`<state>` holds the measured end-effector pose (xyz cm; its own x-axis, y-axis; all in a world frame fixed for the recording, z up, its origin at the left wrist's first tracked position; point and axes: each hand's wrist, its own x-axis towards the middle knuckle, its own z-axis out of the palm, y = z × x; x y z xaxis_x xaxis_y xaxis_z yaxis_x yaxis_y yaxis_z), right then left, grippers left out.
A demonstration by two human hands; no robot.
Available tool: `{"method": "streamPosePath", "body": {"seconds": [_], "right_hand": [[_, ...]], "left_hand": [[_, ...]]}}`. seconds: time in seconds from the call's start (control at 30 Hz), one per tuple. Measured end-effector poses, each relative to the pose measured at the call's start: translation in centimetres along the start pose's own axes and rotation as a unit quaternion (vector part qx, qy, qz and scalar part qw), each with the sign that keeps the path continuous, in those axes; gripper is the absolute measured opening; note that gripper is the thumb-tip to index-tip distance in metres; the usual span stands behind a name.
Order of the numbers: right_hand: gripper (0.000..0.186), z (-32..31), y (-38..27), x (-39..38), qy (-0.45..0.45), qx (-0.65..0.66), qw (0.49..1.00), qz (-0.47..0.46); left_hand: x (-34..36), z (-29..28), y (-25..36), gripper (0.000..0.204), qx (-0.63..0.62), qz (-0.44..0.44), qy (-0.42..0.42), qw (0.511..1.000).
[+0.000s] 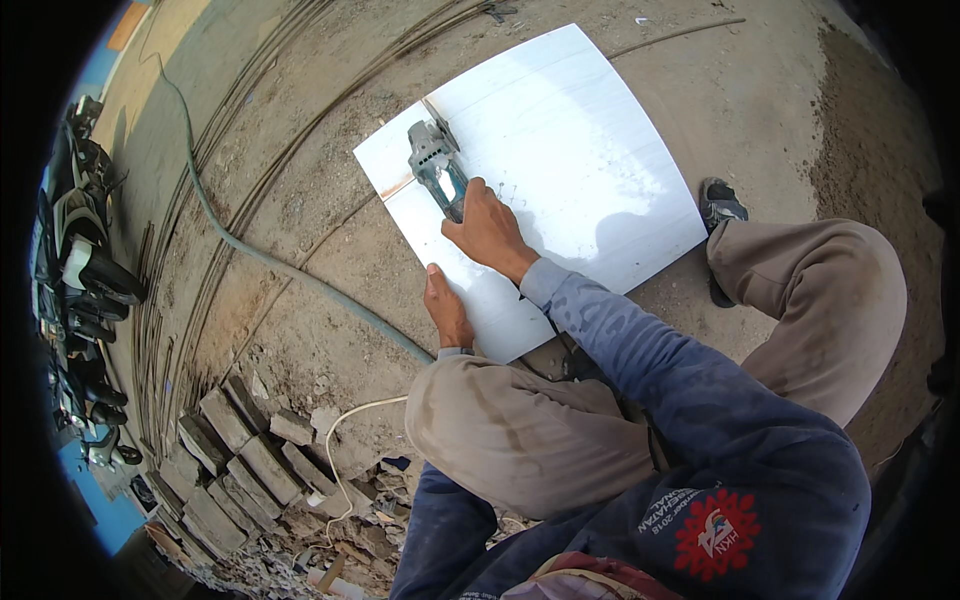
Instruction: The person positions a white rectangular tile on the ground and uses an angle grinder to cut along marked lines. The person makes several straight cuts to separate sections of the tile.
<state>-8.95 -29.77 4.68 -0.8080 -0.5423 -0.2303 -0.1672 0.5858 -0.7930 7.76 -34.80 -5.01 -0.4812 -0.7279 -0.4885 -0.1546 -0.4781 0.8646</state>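
Head view: grinder (437, 168) juts forward from right hand (492, 232).

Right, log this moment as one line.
right hand: holds grinder; left hand: at sheet edge; grinder: over sheet; brown line: left of grinder

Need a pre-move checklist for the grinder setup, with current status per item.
1. Right hand gripping the angle grinder: ok, closed around its body.
2. Left hand clear of the disc: ok, at the near-left edge of the white panel, apart from the disc.
3. Gloves on: not ok, both hands are bare.
4. Disc stopped: cannot tell from a still.
5. Panel supported underneath: cannot tell, its underside is hidden.
6. Right shoe clear of the disc: ok, by the panel's right edge, across from the grinder.
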Motion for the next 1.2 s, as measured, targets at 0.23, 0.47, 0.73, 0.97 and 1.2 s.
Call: {"method": "streamPosePath", "body": {"seconds": [0.23, 0.47, 0.73, 0.97, 1.2], "right_hand": [[0.052, 0.0, 0.1, -0.2, 0.001, -0.003, 1.0, -0.003], [0.052, -0.1, 0.2, -0.3, -0.001, -0.003, 1.0, -0.002], [0.052, 0.1, 0.0, 0.1, 0.008, -0.007, 1.0, -0.005], [0.055, -0.2, -0.4, 0.6, -0.011, -0.003, 1.0, 0.01], [0.056, -0.4, -0.7, 0.9, -0.016, -0.001, 1.0, 0.016]], "left_hand": [[0.1, -0.1, -0.1, 0.059, -0.004, -0.005, -0.01, 1.0], [0.0, 0.1, 0.0, 0.053, -0.018, -0.008, -0.002, 1.0], [-0.1, 0.0, 0.2, 0.058, -0.02, -0.011, -0.019, 1.0], [-0.4, 0.2, 0.4, 0.058, 0.007, 0.008, -0.009, 1.0], [-0.2, 0.0, 0.3, 0.058, 0.005, -0.001, -0.01, 1.0]]}}
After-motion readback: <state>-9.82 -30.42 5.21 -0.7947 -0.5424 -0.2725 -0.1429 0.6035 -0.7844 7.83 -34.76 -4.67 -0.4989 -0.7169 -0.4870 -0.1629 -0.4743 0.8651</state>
